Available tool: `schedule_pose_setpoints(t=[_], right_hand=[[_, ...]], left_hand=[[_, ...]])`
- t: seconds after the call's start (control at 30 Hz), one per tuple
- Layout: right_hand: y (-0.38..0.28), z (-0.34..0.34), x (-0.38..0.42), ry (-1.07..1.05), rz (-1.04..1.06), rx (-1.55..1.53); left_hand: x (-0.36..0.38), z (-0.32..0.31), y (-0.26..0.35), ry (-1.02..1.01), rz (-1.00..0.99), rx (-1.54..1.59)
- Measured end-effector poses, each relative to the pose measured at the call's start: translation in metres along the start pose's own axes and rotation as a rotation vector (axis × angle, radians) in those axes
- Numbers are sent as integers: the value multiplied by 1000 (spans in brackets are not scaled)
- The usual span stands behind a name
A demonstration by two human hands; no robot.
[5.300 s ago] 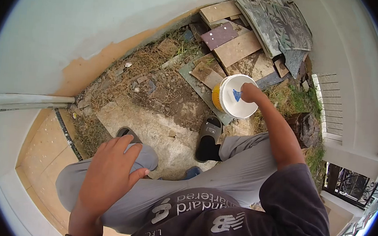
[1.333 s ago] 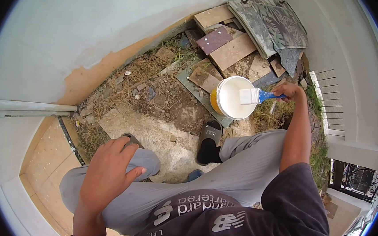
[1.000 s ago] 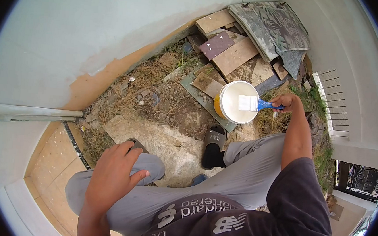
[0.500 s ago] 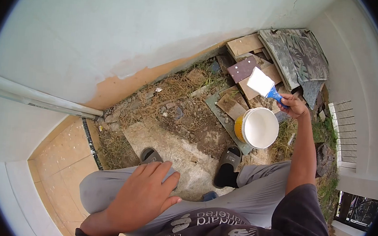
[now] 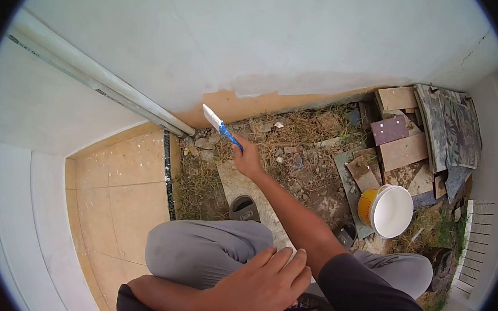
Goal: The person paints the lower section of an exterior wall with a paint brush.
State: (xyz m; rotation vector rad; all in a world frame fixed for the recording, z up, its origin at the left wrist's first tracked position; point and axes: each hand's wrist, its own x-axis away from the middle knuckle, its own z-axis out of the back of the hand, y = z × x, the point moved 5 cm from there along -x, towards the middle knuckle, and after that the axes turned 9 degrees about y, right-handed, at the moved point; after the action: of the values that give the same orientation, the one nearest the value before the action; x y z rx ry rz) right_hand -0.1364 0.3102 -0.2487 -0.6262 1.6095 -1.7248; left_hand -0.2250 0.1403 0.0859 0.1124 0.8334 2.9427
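My right hand (image 5: 247, 157) is closed around the blue handle of a paintbrush (image 5: 212, 117), its wide bristles coated in white paint. The bristles point up and left, overlapping the bare orange-tan strip (image 5: 235, 105) low on the white wall (image 5: 258, 33) in this view. My left hand (image 5: 259, 288) rests near my lap, palm down, fingers loosely stretched and holding nothing. Off to the right stands a yellow and white paint bucket (image 5: 366, 204), white inside.
A white pipe (image 5: 107, 94) slants down the wall at left, above a tan tiled floor (image 5: 134, 205) with paint specks. Dry grass and rubble line the wall's foot. Stacked tiles (image 5: 404, 153) and leaf-patterned boards (image 5: 450, 124) lie at right, near a white metal grille (image 5: 476, 243).
My right hand has carried the paintbrush from above the bucket leftward to the lower wall. The view has turned left, and my left hand stays near my lap.
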Motion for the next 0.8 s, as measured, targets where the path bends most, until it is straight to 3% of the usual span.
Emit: schedule_pose_setpoints(t=[0.1, 0.2, 0.3, 0.43, 0.6, 0.7, 0.8], right_hand=[[7, -66, 7, 135, 50, 109], [-4, -67, -6, 194, -136, 170], [5, -17, -22, 324, -192, 151], [43, 69, -39, 541, -66, 328], [85, 139, -44, 821, -68, 282], [102, 147, -49, 887, -126, 303], [65, 73, -43, 636, -17, 341]], left_hand=[[5, 12, -1, 69, 50, 51], [11, -1, -17, 15, 38, 90], [17, 15, -22, 63, 116, 70], [28, 16, -26, 53, 96, 80], [36, 12, -30, 74, 111, 52], [38, 9, -29, 25, 105, -12], [37, 10, -28, 32, 70, 75]])
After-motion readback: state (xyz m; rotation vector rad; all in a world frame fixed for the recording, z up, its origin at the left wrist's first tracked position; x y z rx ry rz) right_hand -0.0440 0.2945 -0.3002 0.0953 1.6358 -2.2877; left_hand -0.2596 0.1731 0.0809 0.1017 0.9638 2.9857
